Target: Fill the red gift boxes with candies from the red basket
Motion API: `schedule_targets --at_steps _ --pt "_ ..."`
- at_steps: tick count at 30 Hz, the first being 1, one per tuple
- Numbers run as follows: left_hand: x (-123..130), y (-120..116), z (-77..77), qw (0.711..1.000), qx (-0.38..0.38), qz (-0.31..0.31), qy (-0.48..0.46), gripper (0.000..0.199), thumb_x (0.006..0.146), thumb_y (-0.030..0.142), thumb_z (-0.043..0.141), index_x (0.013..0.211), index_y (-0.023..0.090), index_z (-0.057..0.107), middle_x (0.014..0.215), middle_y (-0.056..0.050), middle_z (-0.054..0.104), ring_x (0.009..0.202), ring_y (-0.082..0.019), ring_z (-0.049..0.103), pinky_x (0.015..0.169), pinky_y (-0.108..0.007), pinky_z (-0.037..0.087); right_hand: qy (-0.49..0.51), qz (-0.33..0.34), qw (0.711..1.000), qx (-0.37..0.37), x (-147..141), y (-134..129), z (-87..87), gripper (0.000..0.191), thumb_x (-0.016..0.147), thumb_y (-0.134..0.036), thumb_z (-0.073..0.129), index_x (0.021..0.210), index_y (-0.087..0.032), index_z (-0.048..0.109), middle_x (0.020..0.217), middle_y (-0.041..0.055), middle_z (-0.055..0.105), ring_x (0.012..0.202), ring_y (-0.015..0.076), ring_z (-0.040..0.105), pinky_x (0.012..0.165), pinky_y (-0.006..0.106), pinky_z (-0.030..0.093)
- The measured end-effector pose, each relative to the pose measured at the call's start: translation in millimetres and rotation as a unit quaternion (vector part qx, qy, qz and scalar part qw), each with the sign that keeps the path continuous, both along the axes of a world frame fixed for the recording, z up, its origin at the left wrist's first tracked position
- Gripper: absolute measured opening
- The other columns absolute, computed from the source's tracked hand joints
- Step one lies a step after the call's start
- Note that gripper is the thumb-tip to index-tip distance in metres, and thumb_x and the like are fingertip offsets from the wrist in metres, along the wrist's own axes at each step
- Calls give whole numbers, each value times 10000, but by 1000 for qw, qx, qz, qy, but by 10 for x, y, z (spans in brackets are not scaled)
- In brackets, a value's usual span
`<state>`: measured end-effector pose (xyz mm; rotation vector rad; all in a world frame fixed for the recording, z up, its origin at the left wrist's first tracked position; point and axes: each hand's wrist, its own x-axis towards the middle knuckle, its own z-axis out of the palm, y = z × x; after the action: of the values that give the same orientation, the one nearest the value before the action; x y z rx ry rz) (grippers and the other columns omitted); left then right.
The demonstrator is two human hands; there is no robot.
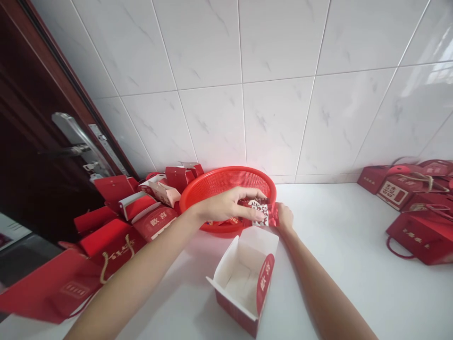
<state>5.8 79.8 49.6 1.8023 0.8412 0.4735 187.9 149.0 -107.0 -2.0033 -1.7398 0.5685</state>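
Note:
Above the front rim of a red plastic basket point(230, 175), my left hand point(231, 205) pinches small wrapped sweets point(261, 213), red with a white, dark-patterned face. On their right side my right hand point(285, 216) is closed at the red end of the wrappers, its fingertips hidden behind them. More colourful wrapped sweets point(230, 222) lie in the basket, partly covered by my left hand. Just below my hands stands a red gift box point(235, 304) with white inner walls. Its flaps are up and no contents show inside.
Several red gift boxes point(120, 245) with raised flaps crowd the left side, close to my left forearm. More red boxes point(417, 231), some with rope handles, sit at the right. A tiled wall point(276, 127) backs the white table point(339, 226); a dark door with a metal handle point(78, 137) is at left.

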Motion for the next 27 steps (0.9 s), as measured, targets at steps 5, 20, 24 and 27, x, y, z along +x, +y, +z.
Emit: schedule_targets --at_steps 5,20,24,27 --pt "-61 -547 2 999 28 3 14 267 916 333 689 1156 231 631 856 28 618 773 -130 581 738 -269 481 52 3 999 1 11 -22 -22 251 1002 -361 610 1142 -162 666 1129 74 692 948 191 684 838 386 590" --pt "-274 -723 -196 982 134 103 80 239 880 373 649 1051 206 652 1041 -17 680 966 -215 638 845 -325 487 374 37 918 125 106 -788 215 391 937 -541 570 814 -171 600 717 4 629 562 113 509 561 267 471" --pt "-270 -777 -176 974 164 101 118 210 886 348 625 1053 223 653 1046 2 708 976 -220 656 841 -314 480 413 64 899 131 44 -1260 327 520 806 -678 629 964 -183 612 871 38 661 567 117 507 592 306 484" --pt "-288 -848 -189 966 181 112 147 235 900 363 615 1096 238 648 1016 10 717 982 -226 657 813 -304 483 418 71 898 118 -2 -1524 336 607 767 -694 673 1093 -191 578 943 56 641 641 150 565 625 325 497"
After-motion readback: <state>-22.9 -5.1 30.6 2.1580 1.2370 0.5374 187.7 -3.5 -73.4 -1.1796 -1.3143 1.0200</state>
